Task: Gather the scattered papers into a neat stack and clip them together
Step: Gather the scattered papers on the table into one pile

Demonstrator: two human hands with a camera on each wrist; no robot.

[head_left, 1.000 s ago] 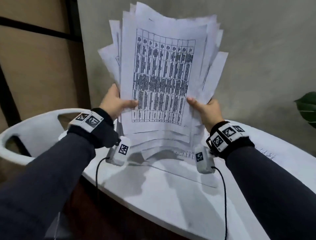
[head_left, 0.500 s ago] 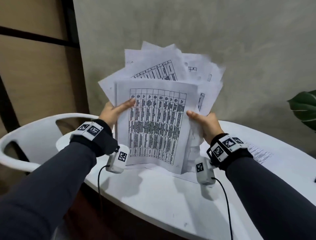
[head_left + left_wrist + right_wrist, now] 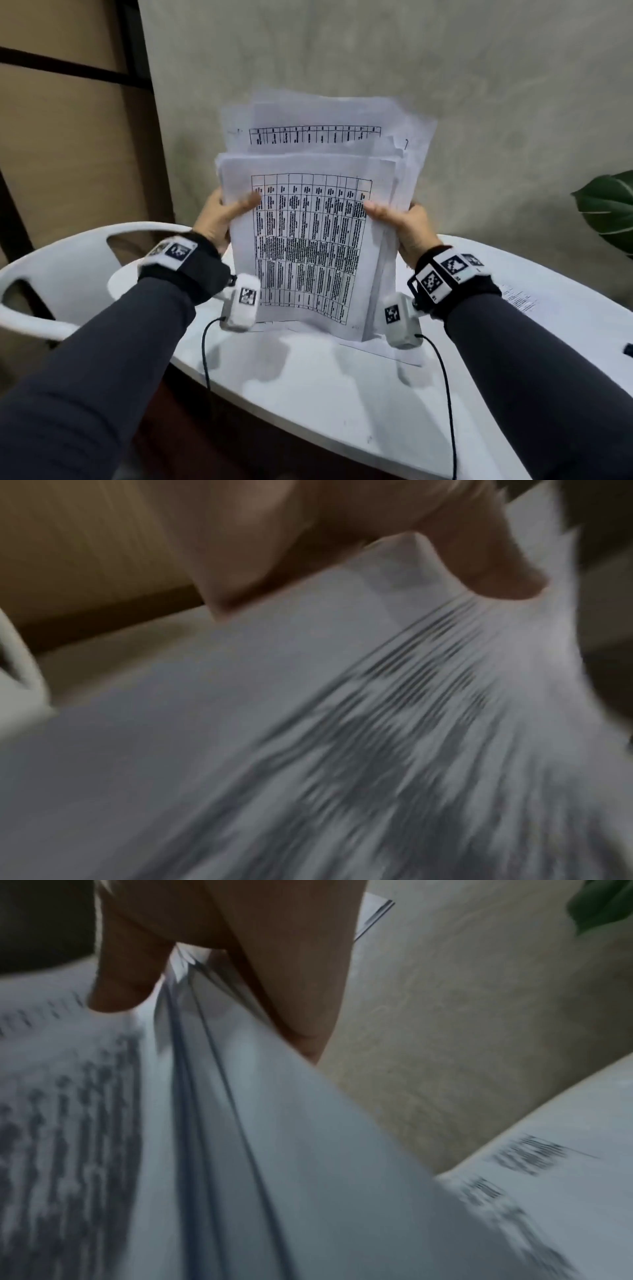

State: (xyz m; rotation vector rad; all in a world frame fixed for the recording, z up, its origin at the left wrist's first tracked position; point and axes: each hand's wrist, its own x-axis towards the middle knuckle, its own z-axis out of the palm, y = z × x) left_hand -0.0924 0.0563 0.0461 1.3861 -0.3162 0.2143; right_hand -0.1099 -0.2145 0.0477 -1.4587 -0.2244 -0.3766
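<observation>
Both hands hold the stack of papers [image 3: 310, 240] upright, its lower edge standing on the white table [image 3: 308, 387] toward the far edge. The left hand [image 3: 219, 219] clamps the stack's left side, thumb across the printed front sheet and fingers behind; the right hand [image 3: 402, 222] pinches the right side the same way. The sheets are uneven (several rear ones stick up above the front page). 1 loose sheet [image 3: 387, 349] lies flat on the table under the stack, and another printed sheet [image 3: 520, 298] lies near the right edge. A white chair [image 3: 61, 274] stands beyond the left edge, a green leaf [image 3: 606, 209] at the right.
</observation>
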